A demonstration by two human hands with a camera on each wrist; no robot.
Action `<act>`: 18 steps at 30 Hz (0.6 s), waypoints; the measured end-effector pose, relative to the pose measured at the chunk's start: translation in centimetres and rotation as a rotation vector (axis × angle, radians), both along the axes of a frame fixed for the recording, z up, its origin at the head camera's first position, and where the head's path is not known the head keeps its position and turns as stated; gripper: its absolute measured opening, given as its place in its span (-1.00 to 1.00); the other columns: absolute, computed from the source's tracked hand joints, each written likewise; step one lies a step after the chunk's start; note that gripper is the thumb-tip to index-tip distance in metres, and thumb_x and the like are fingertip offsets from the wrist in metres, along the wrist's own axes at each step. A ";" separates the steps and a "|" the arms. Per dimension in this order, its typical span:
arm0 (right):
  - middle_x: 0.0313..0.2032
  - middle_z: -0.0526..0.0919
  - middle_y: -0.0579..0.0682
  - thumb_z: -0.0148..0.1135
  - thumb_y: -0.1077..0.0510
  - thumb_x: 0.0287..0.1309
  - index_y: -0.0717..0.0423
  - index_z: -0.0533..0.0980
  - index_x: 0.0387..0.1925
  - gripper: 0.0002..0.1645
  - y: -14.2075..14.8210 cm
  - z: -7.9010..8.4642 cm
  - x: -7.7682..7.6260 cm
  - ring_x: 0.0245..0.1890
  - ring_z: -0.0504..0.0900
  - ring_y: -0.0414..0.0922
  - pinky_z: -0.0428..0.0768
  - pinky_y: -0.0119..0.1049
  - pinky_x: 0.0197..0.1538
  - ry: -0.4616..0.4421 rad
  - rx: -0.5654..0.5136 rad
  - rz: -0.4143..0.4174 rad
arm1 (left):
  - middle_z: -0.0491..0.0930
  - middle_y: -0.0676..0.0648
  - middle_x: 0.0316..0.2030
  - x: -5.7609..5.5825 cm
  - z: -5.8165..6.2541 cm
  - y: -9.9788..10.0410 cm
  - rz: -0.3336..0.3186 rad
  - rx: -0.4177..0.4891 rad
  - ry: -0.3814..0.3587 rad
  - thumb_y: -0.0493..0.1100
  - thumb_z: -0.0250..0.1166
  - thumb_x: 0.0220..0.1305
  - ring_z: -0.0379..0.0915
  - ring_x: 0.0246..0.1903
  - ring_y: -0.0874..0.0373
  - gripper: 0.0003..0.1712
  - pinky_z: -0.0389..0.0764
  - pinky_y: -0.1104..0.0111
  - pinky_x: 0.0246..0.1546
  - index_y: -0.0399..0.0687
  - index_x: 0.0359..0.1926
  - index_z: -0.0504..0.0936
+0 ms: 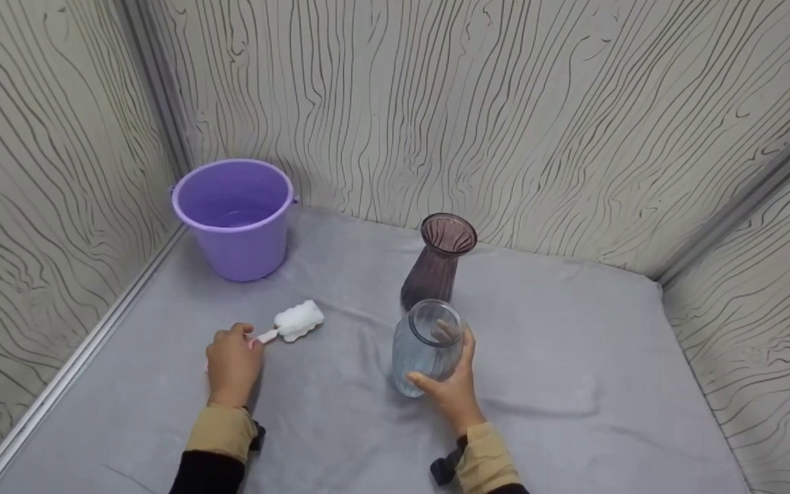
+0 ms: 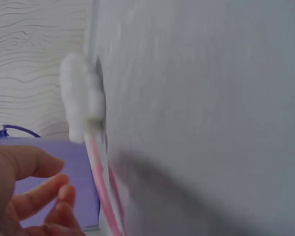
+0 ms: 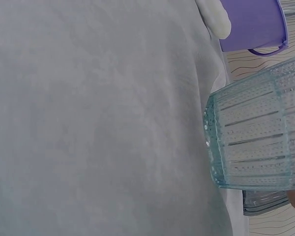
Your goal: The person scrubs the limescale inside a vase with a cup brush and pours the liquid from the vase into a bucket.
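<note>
In the head view my right hand (image 1: 460, 392) holds a clear, bluish ribbed glass vase (image 1: 412, 360), thumb on the near side and fingers round the far right side. Its textured wall and thick base fill the right of the right wrist view. At the left, a sponge bottle brush (image 1: 299, 320) with a white head and pink handle lies on the grey cloth. My left hand (image 1: 234, 363) is over the handle in the head view. The left wrist view shows loosely bent fingers (image 2: 39, 194) beside the pink handle (image 2: 102, 182), with a gap between thumb and fingers.
A purple bucket (image 1: 247, 250) stands at the back left near the wall. Behind the held vase is a purple glass vase (image 1: 433, 274) with a flared rim. Grey cloth (image 1: 559, 343) covers the table, and wood-patterned walls (image 1: 367, 103) enclose it.
</note>
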State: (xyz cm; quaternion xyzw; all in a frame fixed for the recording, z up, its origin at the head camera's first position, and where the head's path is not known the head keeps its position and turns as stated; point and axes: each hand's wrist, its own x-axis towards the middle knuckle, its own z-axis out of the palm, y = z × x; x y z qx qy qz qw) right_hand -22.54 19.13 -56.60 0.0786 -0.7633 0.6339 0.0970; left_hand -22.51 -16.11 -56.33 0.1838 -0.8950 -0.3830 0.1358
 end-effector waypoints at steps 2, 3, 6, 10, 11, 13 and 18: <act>0.49 0.04 0.32 0.70 0.26 -0.27 0.10 -0.18 0.55 0.53 0.0 0.0 0.0 0.48 0.02 0.28 -0.09 0.32 0.44 0.004 0.003 -0.002 | 0.54 -0.49 -0.07 0.2 0.1 -0.5 0.008 -0.049 -0.040 -0.31 0.31 0.24 0.40 -0.09 -0.46 -0.66 0.43 -0.11 -0.11 -0.45 0.00 0.61; 0.49 0.04 0.32 0.70 0.26 -0.27 0.10 -0.18 0.55 0.53 0.0 0.0 0.0 0.48 0.03 0.28 -0.08 0.33 0.44 0.005 0.005 -0.002 | 0.51 -0.51 -0.02 0.2 0.2 -0.7 0.009 -0.056 -0.067 -0.31 0.31 0.25 0.36 -0.06 -0.47 -0.65 0.42 -0.12 -0.11 -0.45 0.02 0.61; 0.49 0.04 0.31 0.70 0.24 -0.26 0.10 -0.19 0.56 0.53 0.0 0.0 0.1 0.48 0.03 0.27 -0.08 0.31 0.44 0.006 -0.003 0.006 | 0.44 -0.50 0.06 0.4 0.3 -1.2 0.004 -0.061 -0.141 -0.28 0.30 0.27 0.26 0.03 -0.45 -0.64 0.40 -0.15 -0.07 -0.43 0.05 0.61; 0.49 0.05 0.30 0.69 0.24 -0.25 0.11 -0.19 0.56 0.52 -0.1 0.0 0.1 0.48 0.03 0.24 -0.09 0.28 0.45 0.024 -0.032 0.028 | 0.47 -0.46 0.01 0.6 0.2 -1.8 -0.014 -0.086 -0.224 -0.27 0.28 0.29 0.24 0.04 -0.43 -0.68 0.36 -0.18 -0.07 -0.39 0.00 0.62; 0.48 0.06 0.29 0.69 0.25 -0.25 0.12 -0.19 0.56 0.52 -0.2 -0.1 0.2 0.48 0.04 0.24 -0.09 0.28 0.44 0.030 -0.038 0.032 | 0.49 -0.45 -0.02 0.6 0.1 -1.9 -0.019 -0.092 -0.236 -0.27 0.27 0.29 0.25 0.03 -0.43 -0.71 0.35 -0.18 -0.08 -0.38 -0.02 0.63; 0.47 0.11 0.29 0.68 0.27 -0.26 0.12 -0.18 0.55 0.51 -0.2 -0.1 0.2 0.46 0.07 0.23 -0.09 0.27 0.45 0.038 -0.046 0.034 | 0.52 -0.42 -0.10 0.5 -0.1 -2.1 -0.026 -0.094 -0.260 -0.28 0.25 0.30 0.27 -0.02 -0.42 -0.75 0.34 -0.18 -0.10 -0.37 -0.07 0.63; 0.46 0.15 0.30 0.67 0.28 -0.24 0.13 -0.18 0.55 0.50 0.0 -0.2 0.2 0.45 0.11 0.24 -0.07 0.26 0.45 0.025 -0.040 0.028 | 0.53 -0.38 -0.21 0.6 -0.2 -2.5 -0.041 -0.077 -0.286 -0.28 0.21 0.30 0.28 -0.09 -0.40 -0.81 0.30 -0.19 -0.14 -0.34 -0.15 0.61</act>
